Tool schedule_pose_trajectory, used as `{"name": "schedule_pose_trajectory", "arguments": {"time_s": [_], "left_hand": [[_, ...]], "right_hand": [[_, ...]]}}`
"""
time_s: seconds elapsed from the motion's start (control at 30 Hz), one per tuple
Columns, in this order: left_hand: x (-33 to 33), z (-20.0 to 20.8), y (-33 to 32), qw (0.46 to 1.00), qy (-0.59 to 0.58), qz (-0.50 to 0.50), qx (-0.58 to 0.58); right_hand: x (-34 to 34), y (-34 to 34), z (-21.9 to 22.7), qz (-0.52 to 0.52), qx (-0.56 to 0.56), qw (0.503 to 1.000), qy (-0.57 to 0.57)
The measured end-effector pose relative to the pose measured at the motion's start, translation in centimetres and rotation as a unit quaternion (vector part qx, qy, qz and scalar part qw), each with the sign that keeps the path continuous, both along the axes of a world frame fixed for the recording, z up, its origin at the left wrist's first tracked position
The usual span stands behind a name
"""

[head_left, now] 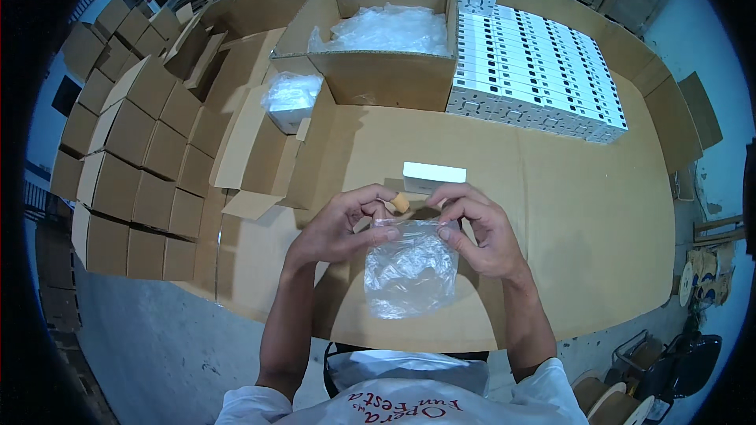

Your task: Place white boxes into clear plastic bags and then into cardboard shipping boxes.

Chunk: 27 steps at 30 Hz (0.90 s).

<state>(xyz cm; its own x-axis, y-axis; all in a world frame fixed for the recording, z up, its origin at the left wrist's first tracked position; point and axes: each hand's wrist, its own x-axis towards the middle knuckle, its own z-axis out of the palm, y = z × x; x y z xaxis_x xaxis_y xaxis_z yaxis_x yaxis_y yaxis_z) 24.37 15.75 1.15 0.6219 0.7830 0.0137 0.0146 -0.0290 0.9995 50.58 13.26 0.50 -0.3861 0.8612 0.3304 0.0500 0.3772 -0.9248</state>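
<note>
Between my hands hangs a clear bubble-wrap bag [411,275], its top edge pinched at both corners. My left hand [346,224] grips the left corner; one of its fingers wears a tan finger cover [401,203]. At the right corner, my right hand [482,230] holds the bag between thumb and fingers. Just beyond my hands lies a small white box [434,176] on the cardboard-covered table [583,236]. To the left, an open brown carton [260,149] holds a bubble-wrapped white item [291,101] at its far end.
A large open carton [394,79] full of clear bags [390,30] stands at the back. Beside it on the right, white boxes [543,71] are stacked in rows. Many brown cartons [142,165] are piled at the left. A black chair [685,362] and cable spools [614,401] are at lower right.
</note>
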Motion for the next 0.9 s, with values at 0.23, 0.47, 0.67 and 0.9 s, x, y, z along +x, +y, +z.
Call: {"name": "schedule_pose_trajectory", "arguments": {"time_s": [0.23,0.47,0.67,0.9], "left_hand": [[-0.2,-2.2,-0.1,0.994,-0.085,0.022,-0.064],[-0.4,-2.6,-0.9,0.993,-0.080,0.071,-0.052],[-0.5,-3.6,-0.7,0.987,-0.103,0.083,0.093],[-1.6,-3.3,-1.5,0.999,-0.010,0.032,-0.031]], "right_hand": [[-0.2,-0.5,-1.6,0.088,-0.203,0.967,0.123],[0.2,0.0,-1.2,0.040,-0.171,0.984,0.022],[-0.5,0.0,-0.2,0.003,-0.008,0.997,-0.072],[-0.9,-0.1,-0.1,-0.036,0.140,0.986,-0.087]]}}
